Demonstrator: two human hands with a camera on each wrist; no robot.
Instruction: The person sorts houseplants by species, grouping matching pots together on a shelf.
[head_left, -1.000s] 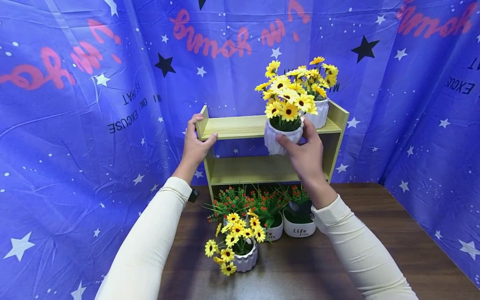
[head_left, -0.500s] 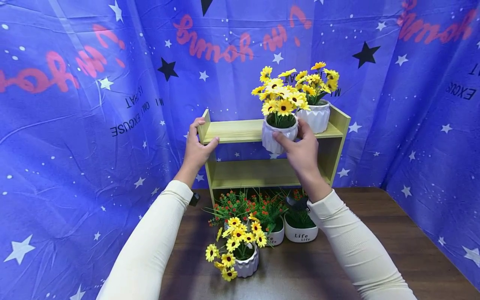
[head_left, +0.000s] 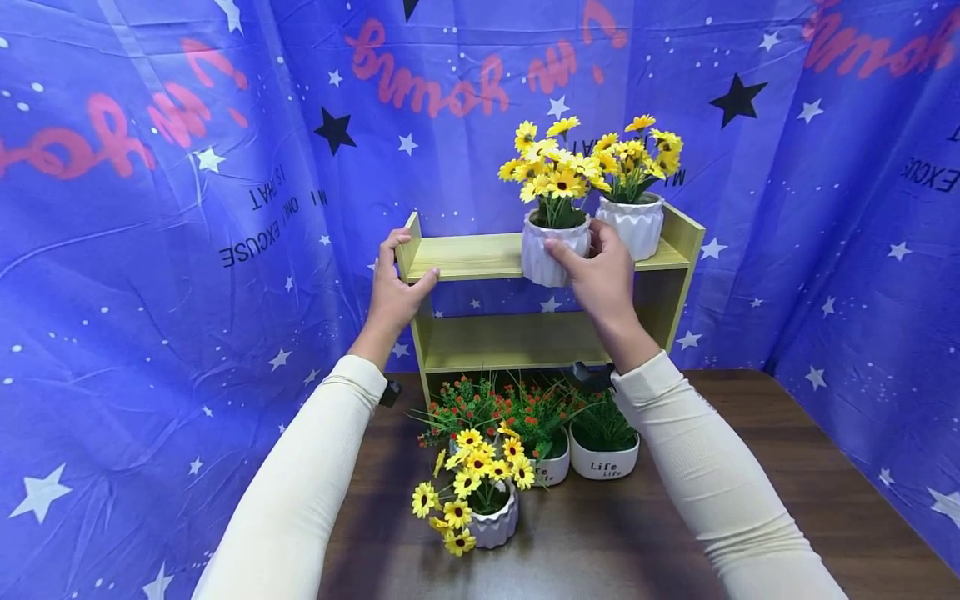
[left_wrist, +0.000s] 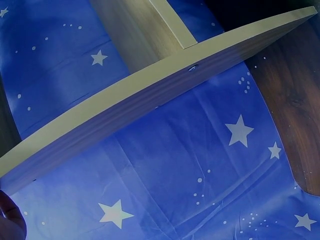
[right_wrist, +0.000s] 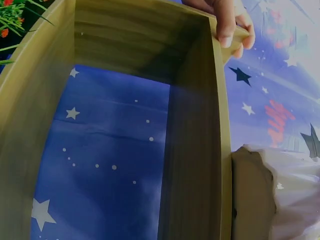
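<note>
My right hand [head_left: 592, 260] grips a white ribbed pot of yellow flowers [head_left: 542, 257] that stands at the front of the top board of a small wooden shelf [head_left: 472, 254]. A second white pot of yellow flowers [head_left: 636, 223] stands just to its right, close beside it. My left hand [head_left: 401, 275] holds the shelf's upper left corner, thumb on the front edge. In the right wrist view the held pot [right_wrist: 292, 195] shows at the right and the left hand's fingers [right_wrist: 226, 22] curl over the far corner. The left wrist view shows the shelf's side panel [left_wrist: 150, 105].
On the brown table [head_left: 750, 467] before the shelf stand a yellow-flower pot [head_left: 491, 521], a red-flower pot [head_left: 551, 468] and a white pot marked "Life" [head_left: 603, 460]. The shelf's lower board [head_left: 510, 340] is bare. A blue star-print cloth [head_left: 150, 250] hangs behind and at both sides.
My right hand has carried the pot up and back from in front of the shelf onto the top board, beside the other pot. The left hand has stayed on the corner.
</note>
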